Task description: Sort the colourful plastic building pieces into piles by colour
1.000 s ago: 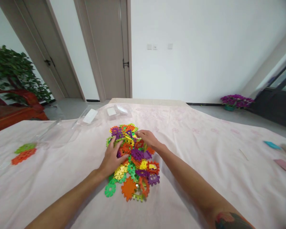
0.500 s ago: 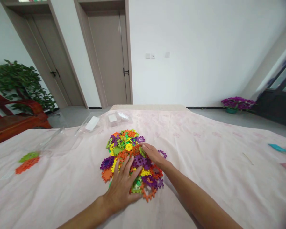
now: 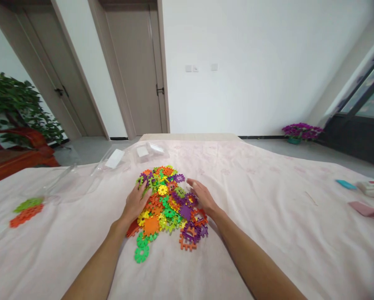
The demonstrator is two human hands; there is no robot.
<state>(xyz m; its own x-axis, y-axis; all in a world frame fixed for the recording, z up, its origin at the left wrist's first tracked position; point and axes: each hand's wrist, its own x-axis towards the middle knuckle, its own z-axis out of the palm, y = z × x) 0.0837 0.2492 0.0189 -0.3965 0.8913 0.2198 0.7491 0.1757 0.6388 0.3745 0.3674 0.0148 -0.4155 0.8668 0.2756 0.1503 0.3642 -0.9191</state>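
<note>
A heap of plastic interlocking building pieces (image 3: 169, 213) lies on the pale pink cloth, with orange, purple, yellow and green squares and notched discs. My left hand (image 3: 135, 203) rests against the heap's left side, fingers apart and fingertips over the pieces. Along the right side, my right hand (image 3: 205, 197) has its fingers stretched out, the palm turned toward the heap; its lower edge is close to a red-orange square frame (image 3: 199, 217). Neither hand grasps a piece. Two green notched discs (image 3: 141, 253) stick out at the near left of the heap.
Clear plastic packaging (image 3: 71, 183) lies at the left and far side. A lime piece (image 3: 29, 204) and an orange piece (image 3: 26, 215) sit far left. At right are a blue item (image 3: 346, 184), a pink cloth (image 3: 366, 210) and a white box (image 3: 372, 188).
My left hand has moved from the near front of the heap to its left side. My right hand has slid off the top to the right side. Some pieces have shifted, and the view has moved slightly.
</note>
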